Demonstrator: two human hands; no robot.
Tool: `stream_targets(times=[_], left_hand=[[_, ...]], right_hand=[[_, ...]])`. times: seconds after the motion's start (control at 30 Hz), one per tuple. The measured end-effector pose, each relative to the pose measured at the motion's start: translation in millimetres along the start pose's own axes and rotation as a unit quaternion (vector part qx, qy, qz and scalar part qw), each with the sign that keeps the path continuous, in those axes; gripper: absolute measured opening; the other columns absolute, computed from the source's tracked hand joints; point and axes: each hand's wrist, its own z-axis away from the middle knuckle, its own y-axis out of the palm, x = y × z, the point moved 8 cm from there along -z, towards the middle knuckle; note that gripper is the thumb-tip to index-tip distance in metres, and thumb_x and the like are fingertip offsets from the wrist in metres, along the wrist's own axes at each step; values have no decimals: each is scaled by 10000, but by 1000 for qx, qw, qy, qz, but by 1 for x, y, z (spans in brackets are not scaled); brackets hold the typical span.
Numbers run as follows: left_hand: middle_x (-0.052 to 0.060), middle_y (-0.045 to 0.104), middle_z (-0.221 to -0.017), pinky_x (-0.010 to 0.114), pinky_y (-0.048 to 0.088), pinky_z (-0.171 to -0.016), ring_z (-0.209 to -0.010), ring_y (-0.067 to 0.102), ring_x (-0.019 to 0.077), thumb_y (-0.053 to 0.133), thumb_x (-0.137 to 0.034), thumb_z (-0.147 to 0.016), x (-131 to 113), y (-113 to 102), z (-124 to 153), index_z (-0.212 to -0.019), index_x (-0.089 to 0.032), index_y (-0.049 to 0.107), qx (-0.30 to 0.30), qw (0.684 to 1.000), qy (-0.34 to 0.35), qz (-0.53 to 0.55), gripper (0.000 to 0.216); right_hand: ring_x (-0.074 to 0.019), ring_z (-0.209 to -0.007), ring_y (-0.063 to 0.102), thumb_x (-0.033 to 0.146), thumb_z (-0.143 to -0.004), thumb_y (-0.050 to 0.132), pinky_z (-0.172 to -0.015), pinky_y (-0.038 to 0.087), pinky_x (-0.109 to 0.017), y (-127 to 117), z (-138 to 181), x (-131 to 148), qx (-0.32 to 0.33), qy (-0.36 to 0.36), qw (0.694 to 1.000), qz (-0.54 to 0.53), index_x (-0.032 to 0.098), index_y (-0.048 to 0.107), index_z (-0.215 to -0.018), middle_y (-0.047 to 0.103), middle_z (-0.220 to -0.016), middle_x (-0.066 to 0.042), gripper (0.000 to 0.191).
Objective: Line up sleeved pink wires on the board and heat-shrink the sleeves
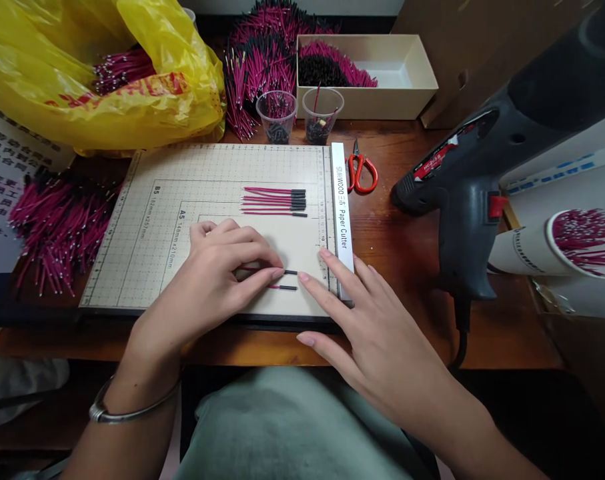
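Note:
My left hand pinches a thin magenta wire with its thumb and index finger, low on the board of a paper cutter. The black sleeved end of that wire pokes out to the right of the fingertips. Just below it lies a second black-tipped wire, partly covered by the thumb. My right hand is open, fingers spread, its index fingertip close to the black end. Its other fingers lie over the cutter's metal rail. Higher on the board, several similar wires lie in a row, black ends rightward.
Behind the board stand two plastic cups and a cardboard box holding wires. Red-handled scissors lie beside the rail. A dark heat gun and a paper cup occupy the right; a yellow bag and loose wires the left.

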Motion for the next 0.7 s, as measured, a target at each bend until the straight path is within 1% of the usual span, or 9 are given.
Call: stream_targets(times=[0.13, 0.3, 0.4, 0.57, 0.7], left_hand=[[-36, 790, -909, 434, 259, -920, -891, 629, 207, 643, -383, -986, -2, 0, 1, -865, -277, 773, -11, 1000, 19, -9, 207], [-43, 782, -901, 419, 260, -896, -871, 618, 200, 639, -368, -1008, -4, 0, 3, -871, -273, 771, -15, 999, 39, -15, 213], [-40, 782, -908, 421, 265, -894, -878, 617, 200, 632, -354, -1010, -4, 0, 4, -883, -272, 772, -21, 999, 39, -18, 206], [-32, 790, -903, 437, 273, -908, -897, 617, 213, 633, -372, -995, -3, 1, 6, -860, -269, 757, -20, 999, 28, -20, 210], [-26, 792, -893, 443, 277, -915, -892, 617, 216, 625, -374, -997, -4, 1, 6, -852, -268, 753, -27, 999, 24, -24, 221]], right_hand=[[-444, -1365, 600, 538, -1082, 418, -1032, 592, -669, 2, 1, -1, 3, 1, 1000, -5, 184, 660, -1474, 540, -1605, -185, 580], [-445, -1356, 597, 538, -1077, 438, -1035, 588, -666, 3, 1, -1, 8, 0, 1000, -4, 187, 659, -1476, 528, -1616, -182, 576], [-441, -1351, 593, 547, -1080, 419, -1031, 585, -671, 3, 1, 0, 3, -3, 1000, 2, 187, 656, -1480, 531, -1610, -187, 588], [-421, -1366, 572, 555, -1078, 414, -1048, 577, -654, 5, 2, -1, 13, -4, 1000, 3, 207, 626, -1511, 517, -1621, -179, 594], [-433, -1334, 593, 554, -1071, 435, -1023, 592, -653, 4, 2, 0, 6, -9, 1000, 8, 190, 649, -1487, 541, -1598, -190, 593]])
